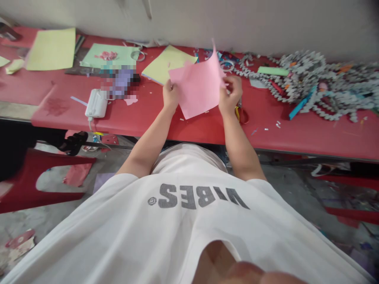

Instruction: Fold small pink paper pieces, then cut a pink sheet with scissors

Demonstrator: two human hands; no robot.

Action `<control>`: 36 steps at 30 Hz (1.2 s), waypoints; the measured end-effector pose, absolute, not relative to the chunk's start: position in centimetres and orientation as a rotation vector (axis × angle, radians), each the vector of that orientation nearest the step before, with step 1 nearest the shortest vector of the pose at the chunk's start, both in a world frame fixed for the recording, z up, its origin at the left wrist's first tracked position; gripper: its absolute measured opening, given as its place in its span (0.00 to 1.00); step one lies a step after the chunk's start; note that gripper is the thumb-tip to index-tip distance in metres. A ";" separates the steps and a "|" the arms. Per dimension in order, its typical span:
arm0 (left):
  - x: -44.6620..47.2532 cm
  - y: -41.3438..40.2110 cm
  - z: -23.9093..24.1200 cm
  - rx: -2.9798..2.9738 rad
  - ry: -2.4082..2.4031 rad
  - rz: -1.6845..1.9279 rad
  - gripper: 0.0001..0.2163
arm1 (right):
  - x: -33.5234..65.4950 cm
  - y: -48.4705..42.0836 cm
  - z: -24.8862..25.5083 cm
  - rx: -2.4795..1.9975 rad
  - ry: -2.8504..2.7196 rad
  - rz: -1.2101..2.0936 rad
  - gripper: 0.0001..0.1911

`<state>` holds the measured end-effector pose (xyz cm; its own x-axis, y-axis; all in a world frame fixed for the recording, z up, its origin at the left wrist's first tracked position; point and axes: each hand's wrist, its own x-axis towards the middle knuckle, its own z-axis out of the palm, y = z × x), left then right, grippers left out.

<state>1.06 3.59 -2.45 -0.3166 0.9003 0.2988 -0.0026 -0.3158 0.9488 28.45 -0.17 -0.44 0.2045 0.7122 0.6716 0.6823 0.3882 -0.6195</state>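
A sheet of pink paper [197,88] is held up over the red table, its right side curling upward. My left hand [171,96] grips the sheet's left edge, thumb on top. At the right edge, my right hand [230,94] pinches the paper with its fingers bent round. Just beside that hand, scissors with yellow and red handles [243,115] lie on the table. Behind the pink sheet rests yellow paper [161,61], partly covered by it.
On the red table [296,134] sit a white power bank [97,103] with a cable, a green sheet [111,55] bearing pink scraps and another yellow sheet [52,49]. A heap of grey paper chains [310,71] fills the right. A red chair [44,173] stands at the left.
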 end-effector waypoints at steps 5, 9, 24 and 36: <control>1.2 4.8 -3.4 1.116 1.176 1.703 0.14 | 23.9 -3.7 0.2 -1.136 -2.112 0.301 0.13; 1.1 5.2 -4.1 1.091 1.178 1.762 0.20 | 22.4 -3.6 -0.7 -1.007 -2.271 0.296 0.18; 3.5 5.1 -1.8 1.506 0.792 1.825 0.38 | 24.9 0.8 -1.7 -0.916 -1.540 0.872 0.60; 4.8 5.7 -5.3 1.590 0.847 1.772 0.37 | 24.9 0.9 -2.6 -0.985 -1.422 0.770 0.55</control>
<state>4.81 5.75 -5.31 -0.0973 0.7878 0.6082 -0.0209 -0.6126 0.7901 24.91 0.90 -2.61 0.0398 0.9002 0.4337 0.1289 0.4258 -0.8956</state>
